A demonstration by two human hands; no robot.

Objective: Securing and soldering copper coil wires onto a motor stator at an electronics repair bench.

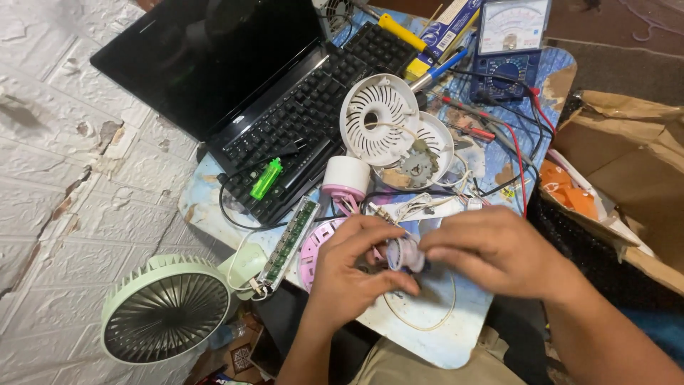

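Both hands meet over the near edge of a small cluttered blue table, working one small part between them. The part is a pale, whitish-lilac lump, likely a little fan motor or its plastic housing; the fingers cover most of it, so its exact shape cannot be told. It looks light and rigid, easy to carry on fingertips alone, though thin leads seem to trail from it and would probably tear if tugged. The safest hold is likely on the body's sides, clear of any wires. The left hand curls around the part from the left, thumb and fingertips closed on it. The right hand comes in from the right, fingers drawn together and pinching the same part at its right side. Just beside the left hand lies a pink round fan grille, with a narrow green circuit board next to it. Farther back sit a white fan grille, a white and pink cylinder, a black laptop with a green lighter on it, and a multimeter. A pale green fan stands off the table's left corner.
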